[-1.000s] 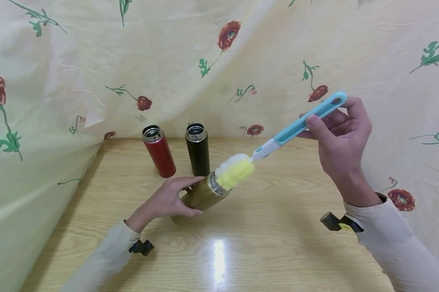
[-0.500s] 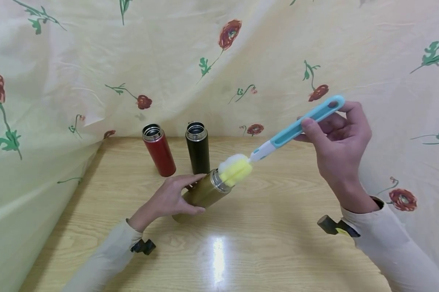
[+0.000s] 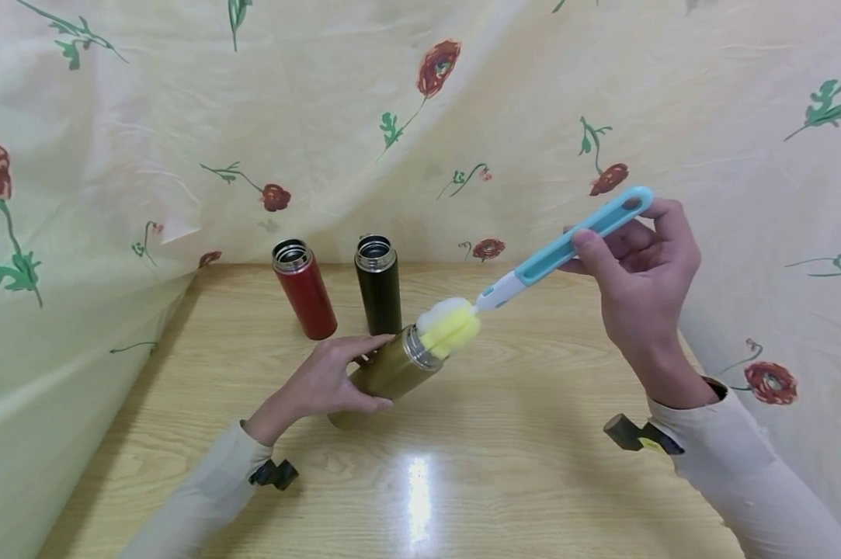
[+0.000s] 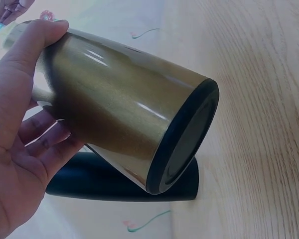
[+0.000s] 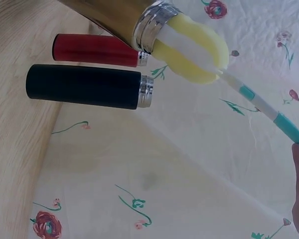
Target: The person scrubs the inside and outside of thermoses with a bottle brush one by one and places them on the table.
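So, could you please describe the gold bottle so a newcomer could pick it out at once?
Toward the back of the wooden table stand a red bottle and a black bottle. Nearer the person, the left hand holds the gold bottle, with a sponge brush at its mouth. Its gold body and tilt set it apart from its upright neighbours.

Curtained-off tabletop station, indoor by look; room type beyond cloth cannot be told. Clock positions from centre of head view. Cream floral cloth (image 3: pixel 308 101), creased and hanging, walls station from 9 through 12 to 3 o'clock, meeting far edge of wood-grain tabletop (image 3: pixel 532 466). Bright glare (image 3: pixel 418 497) at 6 o'clock: light reflected off smooth surface. Left wrist camera (image 3: pixel 275 473) at 7 o'clock, right wrist camera (image 3: pixel 626 432) at 4: recording set-up. Household ware: bottle brush (image 3: pixel 532 268) at 3, red bottle (image 3: pixel 307 299) at 9.
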{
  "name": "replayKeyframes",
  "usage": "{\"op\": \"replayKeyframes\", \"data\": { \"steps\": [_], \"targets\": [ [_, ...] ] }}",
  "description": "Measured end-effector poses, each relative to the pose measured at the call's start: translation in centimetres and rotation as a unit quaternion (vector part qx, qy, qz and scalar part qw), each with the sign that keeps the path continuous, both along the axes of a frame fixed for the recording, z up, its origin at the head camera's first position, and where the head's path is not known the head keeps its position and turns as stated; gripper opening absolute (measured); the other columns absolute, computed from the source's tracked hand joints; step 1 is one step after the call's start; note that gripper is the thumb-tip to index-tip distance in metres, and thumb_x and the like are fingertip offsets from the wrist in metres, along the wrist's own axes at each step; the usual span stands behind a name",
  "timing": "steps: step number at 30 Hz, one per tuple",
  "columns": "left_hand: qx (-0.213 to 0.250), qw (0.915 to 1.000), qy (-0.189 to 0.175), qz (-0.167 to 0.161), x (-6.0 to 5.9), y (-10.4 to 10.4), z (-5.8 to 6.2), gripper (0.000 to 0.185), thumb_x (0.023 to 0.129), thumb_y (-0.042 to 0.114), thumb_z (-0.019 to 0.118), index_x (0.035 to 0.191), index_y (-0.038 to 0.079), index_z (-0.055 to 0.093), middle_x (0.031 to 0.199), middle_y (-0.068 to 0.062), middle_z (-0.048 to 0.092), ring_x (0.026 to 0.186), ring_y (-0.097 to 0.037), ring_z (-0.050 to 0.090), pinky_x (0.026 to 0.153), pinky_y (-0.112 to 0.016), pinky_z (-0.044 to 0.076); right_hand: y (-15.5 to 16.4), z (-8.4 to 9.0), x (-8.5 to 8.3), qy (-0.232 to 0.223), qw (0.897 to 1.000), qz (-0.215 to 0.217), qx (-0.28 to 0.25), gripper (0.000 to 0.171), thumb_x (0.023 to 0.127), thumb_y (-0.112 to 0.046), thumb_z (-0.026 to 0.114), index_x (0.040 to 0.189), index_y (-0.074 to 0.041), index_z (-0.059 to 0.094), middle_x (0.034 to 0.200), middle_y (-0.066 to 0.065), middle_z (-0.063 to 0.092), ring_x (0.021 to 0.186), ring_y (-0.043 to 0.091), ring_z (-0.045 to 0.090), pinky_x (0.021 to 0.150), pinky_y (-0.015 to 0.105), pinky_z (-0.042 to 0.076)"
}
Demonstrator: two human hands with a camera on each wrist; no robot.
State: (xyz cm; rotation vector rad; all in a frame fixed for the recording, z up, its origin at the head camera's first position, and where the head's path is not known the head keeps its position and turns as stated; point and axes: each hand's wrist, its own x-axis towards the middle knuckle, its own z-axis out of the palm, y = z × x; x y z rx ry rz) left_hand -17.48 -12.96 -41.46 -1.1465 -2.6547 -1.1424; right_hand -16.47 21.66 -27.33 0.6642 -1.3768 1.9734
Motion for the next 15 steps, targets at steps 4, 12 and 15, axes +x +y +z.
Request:
{"op": "replayKeyframes", "data": {
  "steps": [4,12,15],
  "targets": [
    [0.0,1.0,0.001,-0.004,-0.06,0.05,0.01,0.084,0.069,0.032,0.095,0.141,0.007,0.06,0.123,-0.005,0.071,0.1,-0.016,0.069,0.083,-0.029,0.061,-0.02,0.02,-0.04,0.005,1.0,0.005,0.007,0.029,0.081,0.022,0.066,0.106,0.012,0.056,0.083,0.022,0.074,0.068,0.026,0.074,0.063,0.037,0.063],
    [0.001,0.9999,-0.008,-0.011,-0.09,0.15,0.23,0.083,0.07,0.033,0.094,0.142,0.008,0.06,0.121,-0.003,0.072,0.1,-0.014,0.068,0.084,-0.03,0.06,-0.02,-0.15,-0.23,0.011,1.0,0.028,0.003,0.029,0.082,0.024,0.064,0.107,0.012,0.054,0.084,0.023,0.074,0.071,0.028,0.075,0.064,0.038,0.063],
    [0.0,0.9999,-0.009,-0.01,-0.1,0.19,0.33,0.083,0.07,0.033,0.094,0.142,0.008,0.06,0.121,-0.002,0.071,0.1,-0.014,0.068,0.084,-0.03,0.06,-0.08,-0.56,-0.29,0.006,0.999,0.034,0.007,0.029,0.083,0.023,0.064,0.108,0.012,0.054,0.085,0.023,0.074,0.073,0.028,0.076,0.066,0.039,0.063]
  ]
}}
